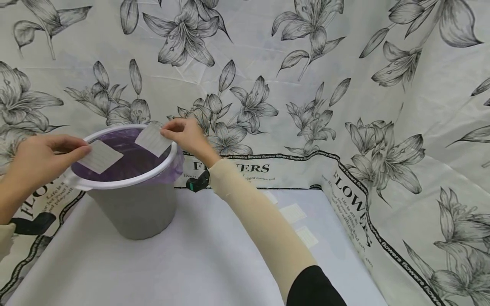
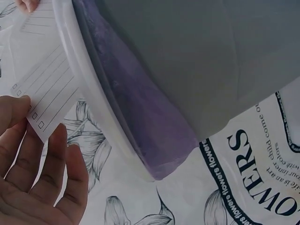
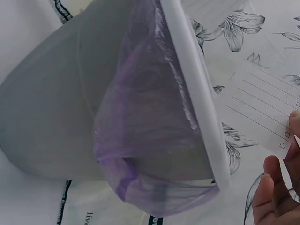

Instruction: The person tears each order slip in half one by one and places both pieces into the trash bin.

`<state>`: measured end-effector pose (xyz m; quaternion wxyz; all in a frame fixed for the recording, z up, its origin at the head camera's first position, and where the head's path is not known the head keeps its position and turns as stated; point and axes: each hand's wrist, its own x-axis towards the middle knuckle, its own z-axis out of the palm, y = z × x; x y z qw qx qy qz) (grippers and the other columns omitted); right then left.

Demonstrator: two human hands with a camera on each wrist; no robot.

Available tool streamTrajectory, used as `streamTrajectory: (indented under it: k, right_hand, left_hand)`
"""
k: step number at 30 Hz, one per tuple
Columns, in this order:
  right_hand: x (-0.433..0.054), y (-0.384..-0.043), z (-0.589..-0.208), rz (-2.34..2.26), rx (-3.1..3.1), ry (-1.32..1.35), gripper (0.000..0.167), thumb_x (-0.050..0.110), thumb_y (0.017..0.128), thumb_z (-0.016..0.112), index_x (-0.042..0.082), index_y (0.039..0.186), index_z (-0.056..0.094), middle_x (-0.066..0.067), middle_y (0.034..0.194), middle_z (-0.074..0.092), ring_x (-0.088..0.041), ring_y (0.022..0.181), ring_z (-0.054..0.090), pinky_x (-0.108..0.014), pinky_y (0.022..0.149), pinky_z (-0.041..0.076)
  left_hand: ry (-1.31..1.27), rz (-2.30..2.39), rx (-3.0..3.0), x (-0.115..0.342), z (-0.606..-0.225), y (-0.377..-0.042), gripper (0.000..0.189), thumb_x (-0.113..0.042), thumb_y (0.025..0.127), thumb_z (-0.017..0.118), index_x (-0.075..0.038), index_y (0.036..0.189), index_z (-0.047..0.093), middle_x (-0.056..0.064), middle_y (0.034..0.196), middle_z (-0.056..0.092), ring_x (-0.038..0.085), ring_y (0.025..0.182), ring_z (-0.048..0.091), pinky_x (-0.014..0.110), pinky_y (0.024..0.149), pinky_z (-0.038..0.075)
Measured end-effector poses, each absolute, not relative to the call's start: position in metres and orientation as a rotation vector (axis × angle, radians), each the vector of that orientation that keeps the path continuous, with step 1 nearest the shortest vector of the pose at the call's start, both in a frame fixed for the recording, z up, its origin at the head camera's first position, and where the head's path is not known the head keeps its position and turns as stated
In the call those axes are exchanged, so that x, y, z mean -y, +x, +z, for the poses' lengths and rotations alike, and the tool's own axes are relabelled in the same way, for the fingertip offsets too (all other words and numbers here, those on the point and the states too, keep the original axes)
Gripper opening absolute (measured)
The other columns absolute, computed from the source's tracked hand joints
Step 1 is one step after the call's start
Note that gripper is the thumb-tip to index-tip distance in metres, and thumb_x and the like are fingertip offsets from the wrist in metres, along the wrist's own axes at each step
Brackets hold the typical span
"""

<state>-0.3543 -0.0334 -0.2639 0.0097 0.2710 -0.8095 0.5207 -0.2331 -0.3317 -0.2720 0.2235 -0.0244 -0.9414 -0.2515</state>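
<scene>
Over the mouth of a grey trash can point(image 1: 134, 212) with a white rim and a purple bag liner point(image 1: 126, 159), each hand holds a slip of paper. My left hand point(image 1: 46, 159) pinches one lined paper slip point(image 1: 101, 157) by its edge at the can's left side. The right hand point(image 1: 189, 136) pinches another paper slip point(image 1: 154, 139) at the back right of the rim. In the left wrist view, ruled lines and small checkboxes show on the left paper point(image 2: 54, 89). The right paper point(image 3: 258, 108) bears the same print.
Several more paper slips point(image 1: 293, 213) lie on the white table point(image 1: 214, 255) to the right, partly behind the right forearm. A flower-printed cloth point(image 1: 245, 63) hangs behind and along the sides. Part of the liner point(image 3: 126, 154) folds out over the rim.
</scene>
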Motion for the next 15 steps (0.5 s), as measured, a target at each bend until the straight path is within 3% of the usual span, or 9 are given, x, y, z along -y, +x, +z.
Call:
streamTrajectory:
  k: [2, 4, 15]
  right_hand:
    - [0.036, -0.353, -0.267, 1.627, 2.536, 0.854, 0.019, 0.025, 0.098, 0.072, 0.011, 0.11, 0.077, -0.002, 0.11, 0.076, -0.009, 0.098, 0.068, -0.018, 0.082, 0.053]
    - [0.038, -0.353, -0.269, 1.607, 2.549, 0.854, 0.019, 0.024, 0.098, 0.073, 0.011, 0.11, 0.078, -0.002, 0.11, 0.076, -0.009, 0.097, 0.068, -0.017, 0.081, 0.053]
    - [0.045, -0.351, -0.275, 1.508, 2.64, 0.856, 0.02, 0.026, 0.098, 0.073, 0.013, 0.113, 0.079, 0.0, 0.112, 0.078, -0.009, 0.1, 0.069, -0.017, 0.08, 0.054]
  left_hand:
    - [-0.068, -0.708, 2.605, 0.332, -0.272, -0.235, 0.045, -0.037, 0.1, 0.067, 0.005, 0.117, 0.071, 0.033, 0.109, 0.071, -0.022, 0.07, 0.041, 0.009, 0.055, 0.038]
    - [-0.071, -0.718, 2.611, 0.332, -0.272, -0.236, 0.047, -0.039, 0.1, 0.067, 0.005, 0.117, 0.071, 0.033, 0.109, 0.071, -0.024, 0.068, 0.039, 0.01, 0.055, 0.039]
    - [-0.065, -0.685, 2.614, 0.332, -0.269, -0.24, 0.049, -0.043, 0.1, 0.066, 0.002, 0.118, 0.073, 0.031, 0.112, 0.072, -0.018, 0.072, 0.043, 0.017, 0.057, 0.04]
